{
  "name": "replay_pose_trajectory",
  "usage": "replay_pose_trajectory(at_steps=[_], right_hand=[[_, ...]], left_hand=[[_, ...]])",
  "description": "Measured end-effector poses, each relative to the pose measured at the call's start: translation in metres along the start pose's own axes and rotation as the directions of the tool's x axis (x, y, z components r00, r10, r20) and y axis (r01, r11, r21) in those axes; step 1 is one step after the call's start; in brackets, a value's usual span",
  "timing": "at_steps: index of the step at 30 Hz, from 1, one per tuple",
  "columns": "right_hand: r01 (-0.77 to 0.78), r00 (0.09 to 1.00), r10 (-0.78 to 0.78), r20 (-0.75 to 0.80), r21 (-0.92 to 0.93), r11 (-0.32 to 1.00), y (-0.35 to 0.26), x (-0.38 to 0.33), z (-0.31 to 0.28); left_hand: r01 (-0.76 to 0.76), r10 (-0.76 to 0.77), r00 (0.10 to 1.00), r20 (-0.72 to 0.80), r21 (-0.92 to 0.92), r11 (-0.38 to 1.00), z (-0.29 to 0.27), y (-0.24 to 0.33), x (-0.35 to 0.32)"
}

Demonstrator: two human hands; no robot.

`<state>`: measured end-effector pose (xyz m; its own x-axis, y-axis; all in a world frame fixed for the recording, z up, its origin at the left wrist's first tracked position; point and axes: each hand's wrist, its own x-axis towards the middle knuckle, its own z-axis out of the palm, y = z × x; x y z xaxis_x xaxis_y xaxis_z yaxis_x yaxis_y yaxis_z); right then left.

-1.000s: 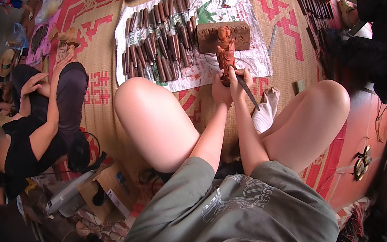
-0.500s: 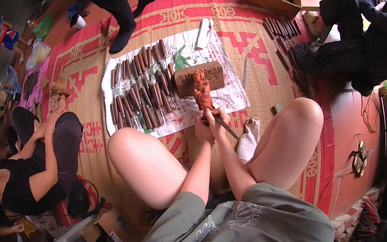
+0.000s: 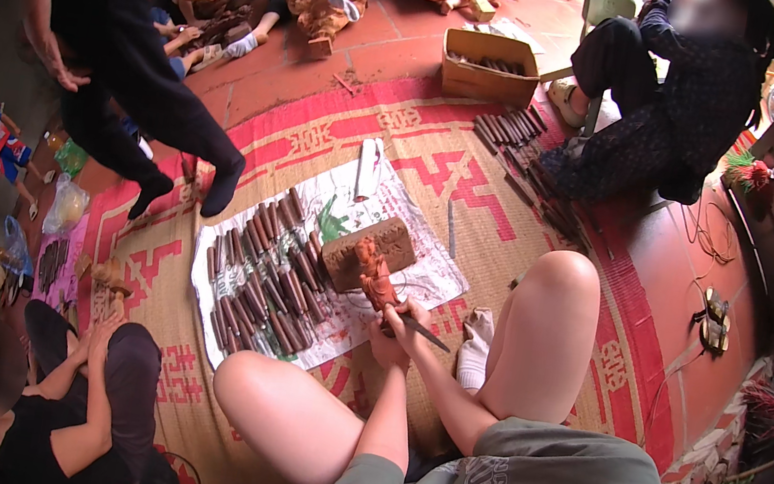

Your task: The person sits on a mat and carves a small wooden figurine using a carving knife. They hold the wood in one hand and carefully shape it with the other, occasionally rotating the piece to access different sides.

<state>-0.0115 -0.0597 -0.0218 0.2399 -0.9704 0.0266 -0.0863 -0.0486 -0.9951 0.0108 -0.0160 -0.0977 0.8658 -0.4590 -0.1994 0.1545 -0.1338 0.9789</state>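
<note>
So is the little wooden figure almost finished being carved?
It already has a shaped body: the reddish wooden figure is clearly more than a plain block. Right now the left hand grips its base while the right hand works a chisel at the lower part. Fine detail is too small to judge, so how much is left is unclear. Rows of chisels lie ready on the paper sheet.

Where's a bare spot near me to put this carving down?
Bare mat lies between the paper sheet and your right knee, where only a thin tool lies. More is free beyond the sheet, toward the cardboard box. The sheet itself is crowded: rows of chisels and a wooden block by the carving.
</note>
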Motion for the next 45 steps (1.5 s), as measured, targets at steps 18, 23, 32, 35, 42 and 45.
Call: replay_pose_trajectory(at_steps=[18, 23, 32, 35, 42, 45], right_hand=[[0.017, 1.0, -0.016, 0.017, -0.107, 0.994, -0.008, 0.001, -0.005], [-0.053, 0.992, 0.069, -0.105, 0.15, 0.987, -0.01, 0.01, 0.006], [-0.016, 1.0, 0.016, -0.005, 0.108, 0.994, -0.011, -0.003, 0.008], [0.257, 0.966, -0.248, 0.077, -0.142, 0.956, 0.008, 0.004, 0.0], [-0.01, 1.0, 0.008, 0.019, 0.119, 0.993, 0.001, 0.002, 0.011], [0.245, 0.969, -0.245, 0.026, -0.015, 0.969, -0.005, -0.002, 0.008]], left_hand=[[0.071, -0.06, 0.997, -0.044, 0.323, 0.944, -0.005, 0.072, -0.025], [0.001, 0.029, 0.997, -0.074, 0.369, 0.929, -0.007, 0.064, -0.018], [0.046, -0.001, 0.994, -0.108, 0.416, 0.908, -0.017, 0.042, -0.017], [0.075, -0.04, 0.995, -0.096, 0.401, 0.913, -0.01, 0.039, -0.01], [0.009, 0.028, 0.994, -0.102, 0.349, 0.937, -0.018, 0.048, -0.016], [0.045, -0.018, 0.996, -0.09, 0.304, 0.951, -0.015, 0.045, -0.015]])
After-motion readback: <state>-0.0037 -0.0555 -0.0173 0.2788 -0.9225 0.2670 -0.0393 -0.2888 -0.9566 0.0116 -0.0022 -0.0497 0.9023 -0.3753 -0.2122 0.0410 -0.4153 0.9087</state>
